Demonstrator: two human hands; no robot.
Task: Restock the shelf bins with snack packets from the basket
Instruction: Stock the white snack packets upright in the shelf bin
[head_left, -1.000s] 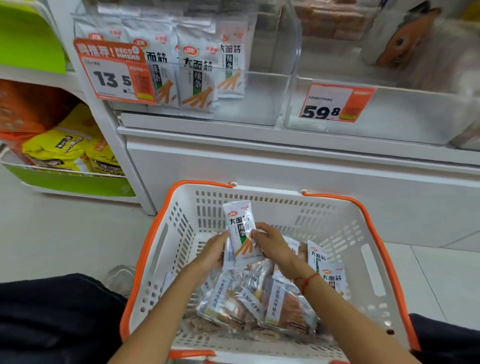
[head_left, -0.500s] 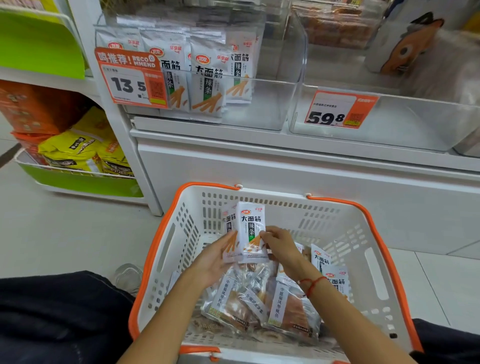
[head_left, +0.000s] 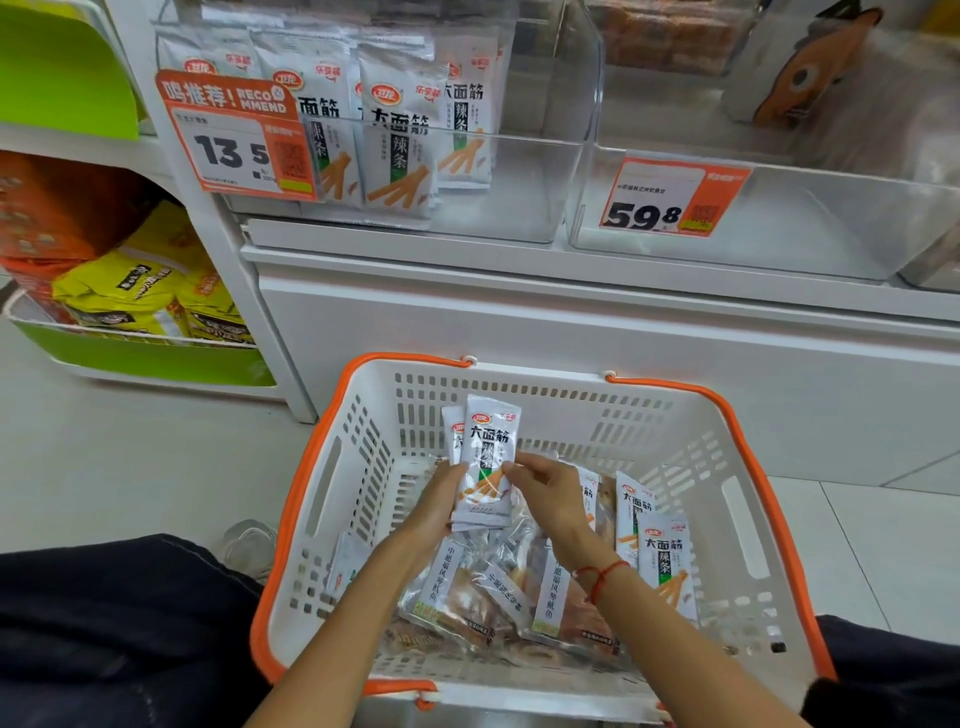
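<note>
Two white snack packets (head_left: 485, 462) fanned as before, raised slightly within white orange-rimmed plastic basket (head_left: 691, 452), left hand (head_left: 434, 506) fingers curled round stack, right hand (head_left: 550, 491) fingertips pinching its edge, two hands.

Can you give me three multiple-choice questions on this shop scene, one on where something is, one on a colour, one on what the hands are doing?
1. Where is the 13.5 price tag?
A. on the bin of white packets
B. on the basket
C. on the floor

2. What colour is the rim of the basket?
A. blue
B. orange
C. black

3. What are the hands doing?
A. both rest empty
B. one lifts the basket
C. both hold white packets

Answers: 1 A, the tag hangs on the front of the clear bin. 2 B, orange trim runs along the white basket. 3 C, the left hand and right hand grip the small stack above the basket.
</note>
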